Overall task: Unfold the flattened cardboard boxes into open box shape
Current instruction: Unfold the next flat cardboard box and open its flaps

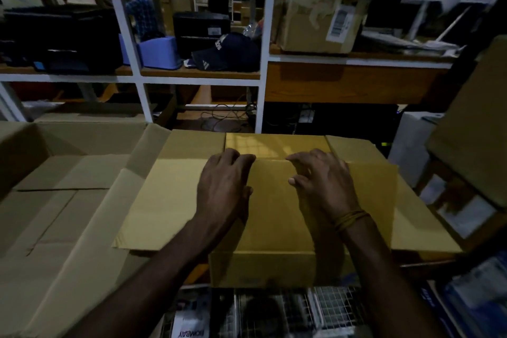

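A brown cardboard box (pixel 263 266) stands in front of me with its flaps folded across the top. Side flaps stick out flat to the left (pixel 164 200) and right (pixel 419 222). My left hand (pixel 223 186) lies palm down on the near flap, fingertips at the seam where the far flap (pixel 277 144) meets it. My right hand (pixel 321 178) rests on the same flap to the right, fingers spread and bent at the seam. A yellow thread band circles my right wrist.
A larger open cardboard box (pixel 55 178) sits to the left. White shelving (pixel 137 74) behind holds a dark cap (pixel 230 52), a blue container (pixel 159 52), black devices and a taped carton (pixel 315 22). More cartons stack at right (pixel 472 129). A wire rack (pixel 315 310) lies below.
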Motion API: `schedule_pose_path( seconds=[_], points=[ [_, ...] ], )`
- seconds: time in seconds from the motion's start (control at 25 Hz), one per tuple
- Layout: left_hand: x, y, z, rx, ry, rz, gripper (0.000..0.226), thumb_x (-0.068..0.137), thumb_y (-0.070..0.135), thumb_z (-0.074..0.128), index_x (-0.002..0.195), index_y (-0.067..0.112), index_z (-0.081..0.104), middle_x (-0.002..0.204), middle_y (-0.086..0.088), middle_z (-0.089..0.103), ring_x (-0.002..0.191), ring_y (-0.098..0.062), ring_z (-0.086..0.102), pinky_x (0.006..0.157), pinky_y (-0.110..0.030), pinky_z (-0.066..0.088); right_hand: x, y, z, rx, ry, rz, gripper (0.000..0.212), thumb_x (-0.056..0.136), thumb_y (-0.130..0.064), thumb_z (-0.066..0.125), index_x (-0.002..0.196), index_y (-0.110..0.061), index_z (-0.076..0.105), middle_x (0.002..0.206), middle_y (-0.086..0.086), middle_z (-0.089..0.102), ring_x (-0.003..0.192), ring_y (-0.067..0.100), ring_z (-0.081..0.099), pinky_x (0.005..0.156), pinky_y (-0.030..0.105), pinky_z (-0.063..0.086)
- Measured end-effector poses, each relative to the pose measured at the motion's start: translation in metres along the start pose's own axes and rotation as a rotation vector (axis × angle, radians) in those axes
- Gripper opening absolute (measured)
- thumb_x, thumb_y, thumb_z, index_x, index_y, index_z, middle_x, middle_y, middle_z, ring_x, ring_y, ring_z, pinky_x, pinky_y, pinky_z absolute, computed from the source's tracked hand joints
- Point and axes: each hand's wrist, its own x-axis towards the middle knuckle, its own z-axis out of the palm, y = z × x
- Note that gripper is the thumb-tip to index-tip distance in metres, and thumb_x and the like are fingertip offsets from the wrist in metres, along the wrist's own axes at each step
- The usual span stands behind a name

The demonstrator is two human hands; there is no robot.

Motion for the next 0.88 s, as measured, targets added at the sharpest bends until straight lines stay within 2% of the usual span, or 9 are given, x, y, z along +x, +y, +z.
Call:
schedule_pose_path(
  seconds=[0.16, 0.24, 0.32, 0.44, 0.52, 0.64, 0.72, 0.8, 0.88],
  points=[
    [-0.015, 0.02, -0.026, -0.09, 0.084, -0.034, 0.042, 0.081, 0.016, 0.076, 0.12, 0.024, 0.064, 0.115, 0.002, 0.06, 0.103, -0.019, 0.053, 0.073, -0.028, 0.043, -0.026, 0.002, -0.022, 0.004, 0.089, -0.043, 0.032, 0.083, -0.025, 0.075, 0.114, -0.03, 0.068, 0.104, -0.004, 0.065, 0.101, 0.023, 0.057, 0.088, 0.032, 0.033],
    [-0.028, 0.032, -0.042, -0.142, 0.092, -0.064, 0.033, 0.082, 0.011, 0.073, 0.112, 0.023, 0.067, 0.11, 0.003, 0.063, 0.098, -0.016, 0.057, 0.072, -0.025, 0.041, -0.044, 0.006, -0.038, 0.068, 0.141, -0.057, 0.02, 0.087, -0.03, 0.071, 0.107, -0.028, 0.07, 0.1, -0.003, 0.068, 0.095, 0.021, 0.061, 0.087, 0.034, 0.043],
    [-0.045, 0.045, -0.061, -0.15, 0.036, -0.101, 0.029, 0.084, 0.014, 0.072, 0.11, 0.027, 0.068, 0.107, 0.006, 0.068, 0.096, -0.014, 0.062, 0.071, -0.026, 0.045, -0.068, 0.012, -0.058, 0.158, 0.156, -0.047, 0.02, 0.091, -0.041, 0.061, 0.1, -0.027, 0.072, 0.094, -0.004, 0.071, 0.085, 0.016, 0.063, 0.074, 0.036, 0.054],
    [-0.07, 0.065, -0.089, 0.089, -0.143, -0.074, 0.032, 0.089, 0.027, 0.066, 0.119, 0.039, 0.066, 0.106, 0.008, 0.072, 0.092, -0.017, 0.066, 0.069, -0.028, 0.05, -0.105, 0.013, -0.08, 0.141, 0.083, -0.051, 0.03, 0.094, -0.052, 0.055, 0.095, -0.029, 0.075, 0.085, -0.007, 0.071, 0.072, 0.009, 0.059, 0.055, 0.021, 0.042],
    [-0.085, 0.08, -0.097, 0.173, -0.286, -0.065, 0.036, 0.09, 0.029, 0.064, 0.123, 0.044, 0.064, 0.109, 0.007, 0.072, 0.088, -0.016, 0.064, 0.068, -0.026, 0.049, -0.126, 0.011, -0.086, 0.074, -0.013, -0.067, 0.036, 0.095, -0.056, 0.05, 0.096, -0.03, 0.075, 0.08, -0.011, 0.067, 0.068, 0.005, 0.053, 0.052, 0.017, 0.031],
    [-0.106, 0.097, -0.085, 0.145, -0.527, -0.025, 0.044, 0.089, 0.024, 0.064, 0.126, 0.05, 0.06, 0.118, 0.01, 0.068, 0.087, -0.01, 0.059, 0.069, -0.022, 0.043, -0.153, 0.011, -0.083, 0.069, -0.276, -0.077, 0.045, 0.095, -0.062, 0.043, 0.105, -0.031, 0.074, 0.086, -0.013, 0.065, 0.076, 0.006, 0.056, 0.06, 0.022, 0.04],
    [-0.119, 0.096, -0.064, 0.131, -0.744, 0.055, 0.059, 0.09, 0.027, 0.065, 0.14, 0.051, 0.045, 0.139, 0.008, 0.056, 0.114, -0.015, 0.057, 0.087, -0.026, 0.048, -0.167, 0.016, -0.074, 0.093, -0.427, -0.066, 0.042, 0.094, -0.061, 0.046, 0.11, -0.032, 0.072, 0.102, -0.012, 0.07, 0.087, 0.009, 0.06, 0.071, 0.028, 0.049],
    [-0.129, 0.09, -0.041, 0.136, -0.972, 0.109, 0.081, 0.089, 0.034, 0.068, 0.152, 0.044, 0.02, 0.16, 0.002, 0.027, 0.141, -0.023, 0.035, 0.11, -0.04, 0.038, -0.176, 0.026, -0.059, 0.126, -0.505, -0.046, 0.037, 0.094, -0.055, 0.053, 0.118, -0.033, 0.069, 0.121, -0.011, 0.068, 0.104, 0.012, 0.061, 0.085, 0.031, 0.051],
    [-0.138, 0.083, -0.022, 0.172, -1.074, 0.137, 0.104, 0.082, 0.043, 0.074, 0.155, 0.042, 0.0, 0.166, -0.001, -0.001, 0.151, -0.032, 0.01, 0.119, -0.053, 0.021, -0.183, 0.038, -0.044, 0.153, -0.548, -0.016, 0.041, 0.093, -0.049, 0.057, 0.13, -0.032, 0.062, 0.141, -0.006, 0.056, 0.125, 0.015, 0.053, 0.101, 0.032, 0.044]
  ],
)
